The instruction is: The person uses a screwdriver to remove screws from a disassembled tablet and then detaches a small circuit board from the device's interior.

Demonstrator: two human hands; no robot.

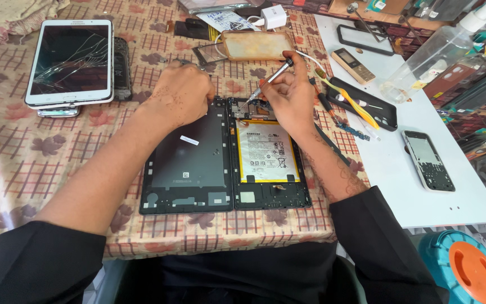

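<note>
The opened tablet [270,163] lies near the table's front edge, its back cover [189,163] already off and lying just beside it on the left, inner face up. The white battery [268,152] sits in place and the top boards look fastened, so the work seems early (screws are too small to count). The right hand [295,95] pinches a screwdriver [265,84], tip down at the tablet's top edge. The left hand [182,93] rests curled, knuckles up, on the cover's top edge; it seems to grip nothing.
</note>
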